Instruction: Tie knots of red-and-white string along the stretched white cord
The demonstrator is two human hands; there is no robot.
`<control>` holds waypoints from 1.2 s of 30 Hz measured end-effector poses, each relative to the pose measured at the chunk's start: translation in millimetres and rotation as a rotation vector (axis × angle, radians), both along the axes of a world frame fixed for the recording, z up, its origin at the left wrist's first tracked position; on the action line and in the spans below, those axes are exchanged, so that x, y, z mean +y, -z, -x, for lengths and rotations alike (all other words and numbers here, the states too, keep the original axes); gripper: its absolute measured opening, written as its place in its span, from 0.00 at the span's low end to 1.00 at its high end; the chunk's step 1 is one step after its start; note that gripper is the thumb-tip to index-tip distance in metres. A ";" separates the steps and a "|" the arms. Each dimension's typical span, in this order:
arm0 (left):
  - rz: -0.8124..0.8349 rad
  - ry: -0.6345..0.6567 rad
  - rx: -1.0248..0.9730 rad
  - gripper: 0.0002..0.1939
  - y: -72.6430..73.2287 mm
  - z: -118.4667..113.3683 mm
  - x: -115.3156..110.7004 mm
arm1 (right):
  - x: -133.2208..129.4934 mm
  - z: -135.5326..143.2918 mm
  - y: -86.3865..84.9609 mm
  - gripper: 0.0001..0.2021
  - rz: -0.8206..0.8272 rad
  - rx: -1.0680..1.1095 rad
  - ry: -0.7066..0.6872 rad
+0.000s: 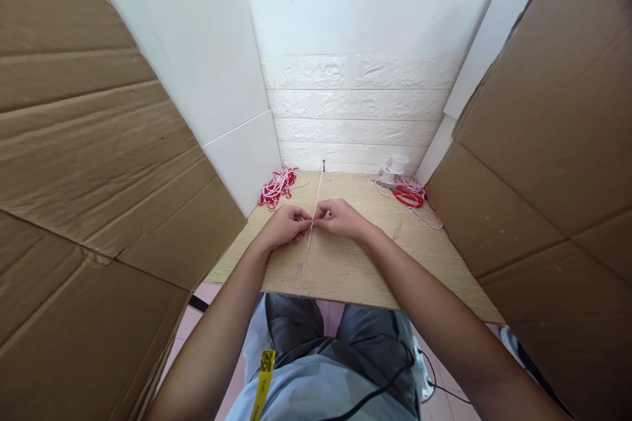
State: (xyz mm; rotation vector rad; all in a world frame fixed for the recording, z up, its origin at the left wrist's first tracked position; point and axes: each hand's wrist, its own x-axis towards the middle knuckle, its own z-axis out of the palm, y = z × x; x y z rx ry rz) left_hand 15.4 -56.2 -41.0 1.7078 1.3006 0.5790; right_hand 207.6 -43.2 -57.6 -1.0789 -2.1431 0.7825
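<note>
A thin pale string runs from a small dark hook at the back of the wooden table to its front edge. Both hands meet on it near the table's middle. My left hand pinches the string from the left, with a fine loose end beside the fingers. From the right, my right hand pinches at the same spot, its fingertips almost touching the left ones. Any knot between the fingertips is too small to make out.
Red and pink cords lie in a heap at the back left. At the back right are red-handled scissors, white spools and pink cord. Cardboard panels flank both sides; a white brick-patterned wall stands behind.
</note>
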 end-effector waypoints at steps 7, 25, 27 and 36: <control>-0.009 -0.057 0.035 0.06 -0.7 -0.1 1.4 | 5.2 -9.4 -1.9 0.05 -0.104 -0.200 -0.053; 0.192 -0.063 -0.261 0.18 -9.4 3.5 2.8 | 3.3 -5.0 -4.1 0.16 -0.172 -0.109 -0.038; 0.206 -0.029 -0.270 0.21 -12.6 2.0 -0.3 | 0.7 -2.1 -3.2 0.18 -0.190 -0.102 -0.024; 0.106 0.016 -0.243 0.20 -12.1 2.0 0.6 | 3.0 4.3 3.0 0.05 -0.256 -0.033 -0.024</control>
